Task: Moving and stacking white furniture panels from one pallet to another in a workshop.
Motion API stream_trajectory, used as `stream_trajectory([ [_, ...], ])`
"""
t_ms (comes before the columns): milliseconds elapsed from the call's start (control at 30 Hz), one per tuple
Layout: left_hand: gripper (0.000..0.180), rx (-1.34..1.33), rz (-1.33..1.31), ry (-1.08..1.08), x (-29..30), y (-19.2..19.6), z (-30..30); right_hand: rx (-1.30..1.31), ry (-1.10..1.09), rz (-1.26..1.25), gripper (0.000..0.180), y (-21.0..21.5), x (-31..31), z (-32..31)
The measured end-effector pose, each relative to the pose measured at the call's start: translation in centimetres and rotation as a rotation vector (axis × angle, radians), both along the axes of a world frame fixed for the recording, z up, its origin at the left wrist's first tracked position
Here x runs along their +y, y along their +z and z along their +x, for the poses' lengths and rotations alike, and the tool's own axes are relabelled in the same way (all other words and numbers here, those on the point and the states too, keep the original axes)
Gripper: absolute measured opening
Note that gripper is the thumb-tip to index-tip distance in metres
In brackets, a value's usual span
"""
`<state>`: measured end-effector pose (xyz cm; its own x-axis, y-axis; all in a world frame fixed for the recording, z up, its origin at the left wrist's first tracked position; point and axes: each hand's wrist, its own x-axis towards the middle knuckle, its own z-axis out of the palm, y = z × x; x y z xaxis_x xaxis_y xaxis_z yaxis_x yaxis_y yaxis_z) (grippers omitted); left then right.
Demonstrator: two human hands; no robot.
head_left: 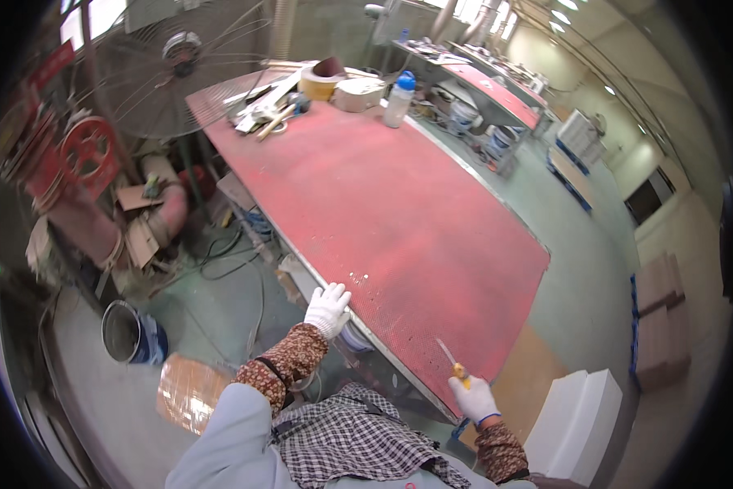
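The tool point(461, 372) with the yellow handle is at the near right corner of the red table point(399, 196), its thin, pale shaft pointing inward over the tabletop, away from the person; whether its tip touches the surface cannot be told. The gloved right hand point(475, 399) is closed around the handle, just by that corner. Well apart from it, the gloved left hand point(328, 308) lies over the long near edge, its fingers stretched flat on the tabletop and not wrapped around anything that shows; its thumb cannot be made out. The tool looks light enough for one hand, and its slim shaft is probably stiff metal, perhaps with a little spring in it if pressed sideways. The handle, likely hard plastic or wood, seems the right place to take hold, with the fingers kept behind the point where the shaft begins, since the far end may be sharp; that end is too small to judge. A knit glove might slide a little on a smooth handle, so a full wrap of the palm looks safer than a pinch. A few pale specks point(358, 277) lie near the left hand, while a blue-capped bottle point(399, 99) stands by the far edge.
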<state>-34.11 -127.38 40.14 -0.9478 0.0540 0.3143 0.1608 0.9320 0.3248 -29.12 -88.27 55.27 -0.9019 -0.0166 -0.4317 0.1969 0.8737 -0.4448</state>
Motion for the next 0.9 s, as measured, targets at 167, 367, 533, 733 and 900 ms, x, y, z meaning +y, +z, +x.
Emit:
stream_trajectory([
  [167,0.051,0.037,-0.017,-0.064,-2.3,1.1,-5.0,0.076,-0.447,-0.174,0.038,-1.0,4.1,-6.2],
  [367,0.052,-0.056,-0.052,-0.095,-6.8,2.4,-11.7,0.234,-0.202,0.052,0.047,0.3,-0.3,-12.7],
  [533,0.057,-0.058,-0.068,-0.249,-13.1,-1.3,-17.7,-0.078,0.163,-0.002,0.053,0.6,-11.9,-10.5],
  [733,0.070,-0.303,-0.021,-0.330,-8.6,2.2,-22.1,0.177,-0.258,-0.157,0.053,-3.7,-15.5,-11.8],
  [900,0.091,-0.812,0.802,-0.923,0.8,8.7,-22.0,0.412,-0.489,-0.048,0.052,-0.6,-21.2,-18.9],
])
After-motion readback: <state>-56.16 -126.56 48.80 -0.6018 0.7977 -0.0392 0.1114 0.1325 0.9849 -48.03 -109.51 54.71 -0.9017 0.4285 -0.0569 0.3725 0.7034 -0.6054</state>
